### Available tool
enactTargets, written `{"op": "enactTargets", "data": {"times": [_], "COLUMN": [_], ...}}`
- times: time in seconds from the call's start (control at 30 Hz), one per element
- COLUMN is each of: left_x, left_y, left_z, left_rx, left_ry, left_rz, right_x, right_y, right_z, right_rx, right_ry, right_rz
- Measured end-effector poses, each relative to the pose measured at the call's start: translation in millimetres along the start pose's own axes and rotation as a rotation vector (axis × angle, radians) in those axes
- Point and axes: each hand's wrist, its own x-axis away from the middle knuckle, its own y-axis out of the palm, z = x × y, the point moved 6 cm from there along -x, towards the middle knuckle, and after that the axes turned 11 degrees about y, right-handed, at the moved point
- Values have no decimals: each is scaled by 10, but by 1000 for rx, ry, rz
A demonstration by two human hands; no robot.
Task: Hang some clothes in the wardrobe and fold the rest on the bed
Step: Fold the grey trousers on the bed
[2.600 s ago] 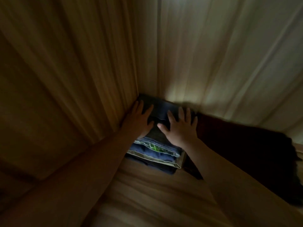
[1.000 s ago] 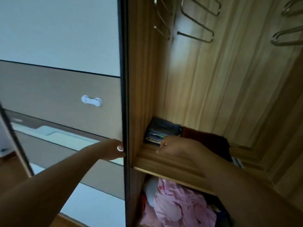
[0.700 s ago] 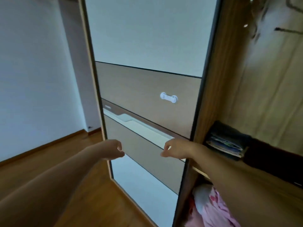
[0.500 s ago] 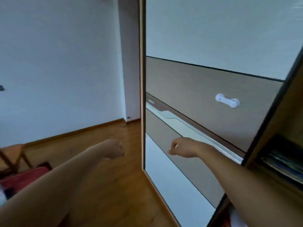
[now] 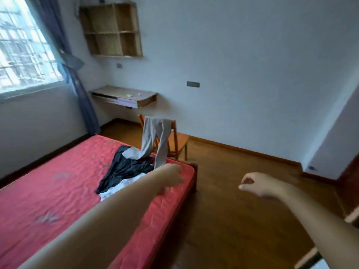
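A red bed (image 5: 58,191) carries black clothes (image 5: 124,169) and white clothes (image 5: 116,188); grey trousers (image 5: 155,138) drape an orange-brown chair (image 5: 177,140).

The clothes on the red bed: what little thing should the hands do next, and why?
Probably reach the left hand down to the dark garment and lift it off the bed. Both hands hold nothing, the right hand hangs over the floor, and the dark garment lies crumpled and unfolded, with a white garment showing at its edge.

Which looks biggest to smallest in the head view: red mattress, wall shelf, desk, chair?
1. red mattress
2. wall shelf
3. desk and chair look about alike; grey clothing covers part of the chair, so I won't rank them.
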Motion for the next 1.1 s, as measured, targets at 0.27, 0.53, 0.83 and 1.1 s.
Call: {"op": "enactTargets", "data": {"times": [0.27,0.53,0.83,1.1], "left_x": [84,-581,-1979,-3131], "left_y": [-305,-653,-1403,-1843], "left_z": [-1487,-2621,-3244,-3678], "left_rx": [53,95,67,84], "left_ry": [-359,-419,-330,-301], "left_rz": [117,224,192,171], "right_x": [-1247,-2365,-3670,-4829], "right_y": [74,196,-512,-738], "right_z": [-1855,-3110,-3416,-3832], "right_rx": [176,284,228,123], "right_ry": [-338,-463,-340,-300], "right_rz": [-126,-147,-46,-59]}}
